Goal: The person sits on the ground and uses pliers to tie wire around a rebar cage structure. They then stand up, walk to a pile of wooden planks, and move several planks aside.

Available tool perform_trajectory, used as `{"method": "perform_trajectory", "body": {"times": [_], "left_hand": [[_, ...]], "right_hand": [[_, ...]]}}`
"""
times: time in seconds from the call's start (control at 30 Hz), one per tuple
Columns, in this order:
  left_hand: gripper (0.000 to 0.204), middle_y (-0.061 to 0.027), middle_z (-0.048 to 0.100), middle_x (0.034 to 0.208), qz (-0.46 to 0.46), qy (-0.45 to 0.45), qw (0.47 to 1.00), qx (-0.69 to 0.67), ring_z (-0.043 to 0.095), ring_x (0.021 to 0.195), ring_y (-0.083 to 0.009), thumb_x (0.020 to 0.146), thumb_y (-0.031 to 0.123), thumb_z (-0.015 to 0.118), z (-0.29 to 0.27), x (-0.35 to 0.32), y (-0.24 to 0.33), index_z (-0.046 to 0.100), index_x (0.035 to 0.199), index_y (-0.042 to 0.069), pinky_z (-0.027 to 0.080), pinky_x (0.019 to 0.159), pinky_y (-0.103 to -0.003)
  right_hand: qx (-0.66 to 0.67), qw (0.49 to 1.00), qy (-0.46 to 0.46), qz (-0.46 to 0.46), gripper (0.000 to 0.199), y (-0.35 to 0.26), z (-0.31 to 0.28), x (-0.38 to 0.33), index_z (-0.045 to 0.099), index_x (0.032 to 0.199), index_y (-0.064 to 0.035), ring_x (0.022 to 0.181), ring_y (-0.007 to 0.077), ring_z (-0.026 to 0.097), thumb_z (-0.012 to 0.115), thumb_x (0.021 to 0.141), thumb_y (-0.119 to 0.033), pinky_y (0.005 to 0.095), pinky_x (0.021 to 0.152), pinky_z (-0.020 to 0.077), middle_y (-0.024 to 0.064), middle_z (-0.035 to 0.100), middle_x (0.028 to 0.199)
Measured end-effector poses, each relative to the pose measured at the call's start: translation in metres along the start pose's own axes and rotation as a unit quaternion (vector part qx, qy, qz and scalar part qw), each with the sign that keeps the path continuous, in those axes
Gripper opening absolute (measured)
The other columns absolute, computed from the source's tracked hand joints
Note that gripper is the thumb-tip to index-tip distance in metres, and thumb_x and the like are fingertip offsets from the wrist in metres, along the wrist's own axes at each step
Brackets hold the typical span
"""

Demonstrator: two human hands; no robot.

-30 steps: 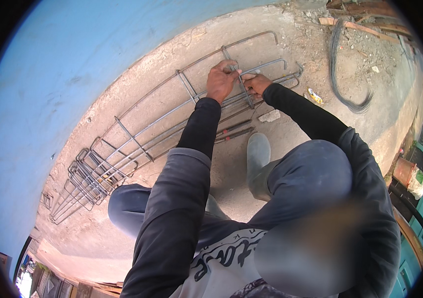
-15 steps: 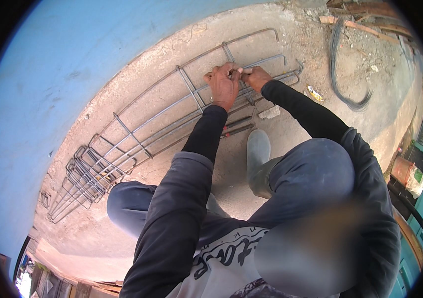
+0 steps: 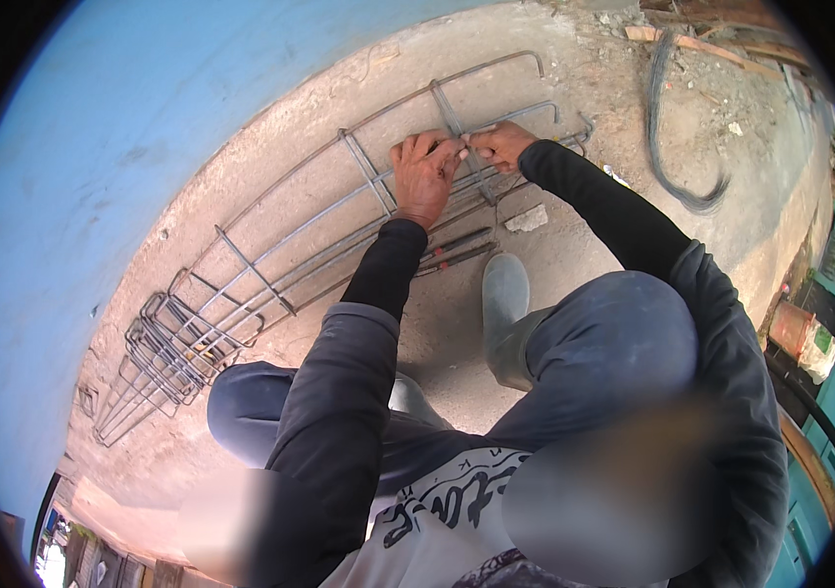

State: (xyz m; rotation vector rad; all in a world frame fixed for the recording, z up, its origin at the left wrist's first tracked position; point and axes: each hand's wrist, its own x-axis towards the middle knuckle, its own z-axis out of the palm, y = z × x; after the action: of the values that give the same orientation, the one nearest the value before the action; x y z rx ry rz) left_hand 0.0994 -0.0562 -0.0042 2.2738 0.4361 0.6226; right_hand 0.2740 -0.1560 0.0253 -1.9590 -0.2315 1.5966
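Observation:
A steel rebar cage (image 3: 302, 220) lies on the ground, its long bars crossed by stirrups. My left hand (image 3: 424, 178) is over the cage near its far right end, thumb and fingers pinched together at a stirrup crossing. Right beside it, my right hand (image 3: 501, 147) is closed, its fingertips almost meeting the left ones. Whatever is between the fingers is too small to make out. Several loose stirrups (image 3: 177, 338) are bunched around the bars at the cage's left end.
A bundle of thin tie wire (image 3: 656, 127) lies curved at the right. Two dark rods with red marks (image 3: 454, 257) and a stone chip (image 3: 527, 219) lie near my boot (image 3: 505, 294). A blue wall (image 3: 94, 147) runs along the left. Wooden boards (image 3: 701, 49) lie at the far right.
Both hands stay at the same crossing. The left hand has turned a little and its fingers have shifted; the right hand's fingers reach farther toward it. The whole view has shifted slightly.

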Motion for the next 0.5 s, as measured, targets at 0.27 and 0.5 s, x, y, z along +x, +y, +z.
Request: {"method": "perform_trajectory", "body": {"times": [0.27, 0.5], "left_hand": [[0.023, -0.0168, 0.068, 0.105, -0.202, -0.118, 0.957, -0.172, 0.063, 0.099, -0.0318, 0.083, 0.013, 0.071, -0.028, 0.024, -0.016, 0.068, 0.103, 0.001, 0.050, 0.088, -0.038], [0.030, -0.0191, 0.067, 0.098, -0.117, -0.259, 0.954, -0.100, 0.064, 0.089, -0.0347, 0.080, 0.022, 0.076, -0.004, 0.044, -0.033, 0.067, 0.102, 0.003, 0.050, 0.079, -0.041]], "right_hand": [[-0.199, 0.972, 0.023, -0.122, 0.040, -0.004, 0.009, 0.001, 0.067, 0.095, -0.0020, 0.052, 0.0204, 0.049, 0.068, 0.088, -0.042, 0.0354, 0.048, 0.0387, 0.0068, 0.051, 0.063], [-0.500, 0.817, 0.143, -0.249, 0.050, 0.031, 0.004, 0.026, 0.067, 0.108, 0.0007, 0.086, 0.0436, 0.064, 0.065, 0.086, -0.044, 0.0466, 0.079, 0.0502, 0.0266, 0.067, 0.092]]}}
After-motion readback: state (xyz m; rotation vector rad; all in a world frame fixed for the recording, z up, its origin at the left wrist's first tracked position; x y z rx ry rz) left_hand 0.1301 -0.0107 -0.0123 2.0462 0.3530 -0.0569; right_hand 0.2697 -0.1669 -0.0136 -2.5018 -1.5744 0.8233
